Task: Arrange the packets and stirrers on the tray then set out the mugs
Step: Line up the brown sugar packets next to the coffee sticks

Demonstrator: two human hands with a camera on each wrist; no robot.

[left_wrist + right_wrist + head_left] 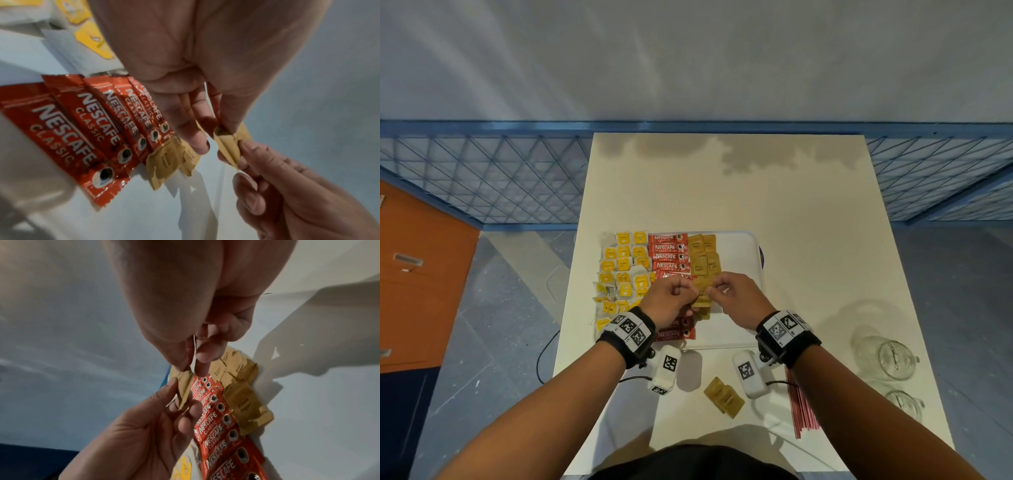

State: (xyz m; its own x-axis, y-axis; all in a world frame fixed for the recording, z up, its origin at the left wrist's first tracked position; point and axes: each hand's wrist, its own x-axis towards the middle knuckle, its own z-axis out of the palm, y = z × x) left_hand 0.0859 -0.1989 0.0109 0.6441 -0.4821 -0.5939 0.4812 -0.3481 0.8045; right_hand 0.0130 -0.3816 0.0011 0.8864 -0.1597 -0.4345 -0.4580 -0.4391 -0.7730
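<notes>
both hands on one brown sugar packet above the tray

at the far left of the white tray [736, 240] lie the yellow tea bag packets [624, 263], loosely overlapping and spilling past the tray's left edge. next to them runs a column of red nescafe classic sticks [669, 251], shingled one over the next. to their right sits the column of brown sugar packets [703, 255] already laid down.

the left hand [671, 298] has its fingers curled, thumb and fingertips pinching one end of a brown sugar packet in the air [227, 142], just above the near end of the sugar column. the right hand [739, 296] pinches the other end of the same packet between thumb and forefinger; the packet looks creased along its length between the two grips.

nearer the person, on the surface [808, 205], a small heap of loose brown sugar packets [724, 397] waits, with the red stirrers [803, 404] bundled to its right and two clear glass mugs [890, 358] at the right edge.

judging by looks, the packet is thin paper with loose granules: very light, floppy and easy to tear or crumple. it probably wants holding by the crimped ends with light pressure, then flattening as it is laid. the coffee sticks look glossy and may slide if nudged. the mugs are rigid and breakable; their handles are likely the safest hold.
</notes>
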